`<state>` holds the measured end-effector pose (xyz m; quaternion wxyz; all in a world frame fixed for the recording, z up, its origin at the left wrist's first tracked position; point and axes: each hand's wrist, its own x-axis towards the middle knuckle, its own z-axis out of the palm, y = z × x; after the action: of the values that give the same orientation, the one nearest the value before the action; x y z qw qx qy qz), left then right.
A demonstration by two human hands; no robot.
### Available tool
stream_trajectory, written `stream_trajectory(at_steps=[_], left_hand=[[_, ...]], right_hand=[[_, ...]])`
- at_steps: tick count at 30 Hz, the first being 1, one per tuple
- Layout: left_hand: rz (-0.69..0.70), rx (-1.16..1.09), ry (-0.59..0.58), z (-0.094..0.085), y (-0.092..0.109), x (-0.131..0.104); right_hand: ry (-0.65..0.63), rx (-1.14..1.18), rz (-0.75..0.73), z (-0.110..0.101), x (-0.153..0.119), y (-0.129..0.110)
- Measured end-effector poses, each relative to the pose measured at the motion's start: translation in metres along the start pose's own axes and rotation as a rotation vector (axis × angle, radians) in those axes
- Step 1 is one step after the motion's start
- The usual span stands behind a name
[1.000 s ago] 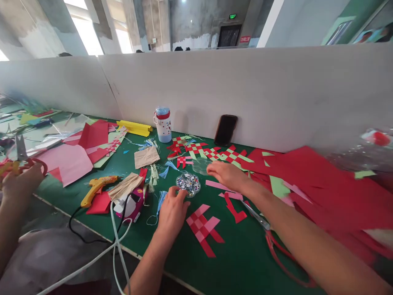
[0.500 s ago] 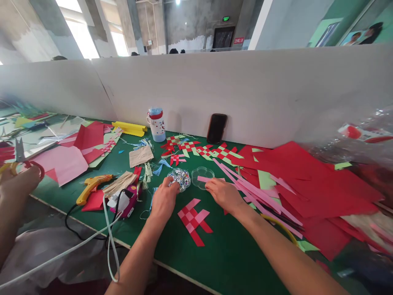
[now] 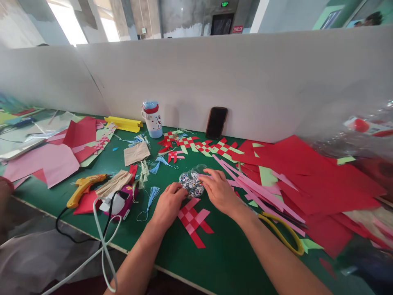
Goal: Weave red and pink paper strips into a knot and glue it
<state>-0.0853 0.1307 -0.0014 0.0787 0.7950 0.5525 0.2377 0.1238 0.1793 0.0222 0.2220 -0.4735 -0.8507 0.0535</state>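
A clear flower-shaped box of googly eyes (image 3: 190,184) rests on the green table in front of me. My left hand (image 3: 170,205) is closed on its left rim, fingers bent. At the box's right side is my right hand (image 3: 221,190), its fingers apart and their tips close to the rim; any contact there is hard to see. A clear lid (image 3: 199,167) lies partly hidden behind the box. Just nearer to me is a woven red and pink paper fish (image 3: 194,221). Pink paper strips (image 3: 254,190) run out from beyond my right hand.
Yellow-handled scissors (image 3: 284,235) lie beside my right forearm. Leftward are a yellow glue gun (image 3: 86,186), a purple power block (image 3: 124,203) with cables, and tassels (image 3: 152,196). Red paper (image 3: 325,180) covers the right side. A phone (image 3: 216,123) and a bottle (image 3: 152,119) stand by the white partition.
The box of googly eyes has moved right and toward me with my left hand, now overlapping the lid. My right hand has spread its fingers. The neighbour's scissors have left view.
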Motion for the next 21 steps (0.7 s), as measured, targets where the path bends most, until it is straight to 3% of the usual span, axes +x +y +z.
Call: stream_trajectory(at_steps=[9,16,21], left_hand=[[0.027,-0.042,-0.004,-0.002,-0.001,0.001],[0.076,0.029,0.062,0.002,0.0,0.0],[0.077,0.036,0.083,0.005,-0.002,0.0]], right_hand=[[0.003,0.003,-0.021,-0.002,0.015,-0.008],[-0.077,-0.01,-0.088,0.0,0.024,-0.025],[-0.077,0.003,-0.108,0.0,0.025,-0.023]])
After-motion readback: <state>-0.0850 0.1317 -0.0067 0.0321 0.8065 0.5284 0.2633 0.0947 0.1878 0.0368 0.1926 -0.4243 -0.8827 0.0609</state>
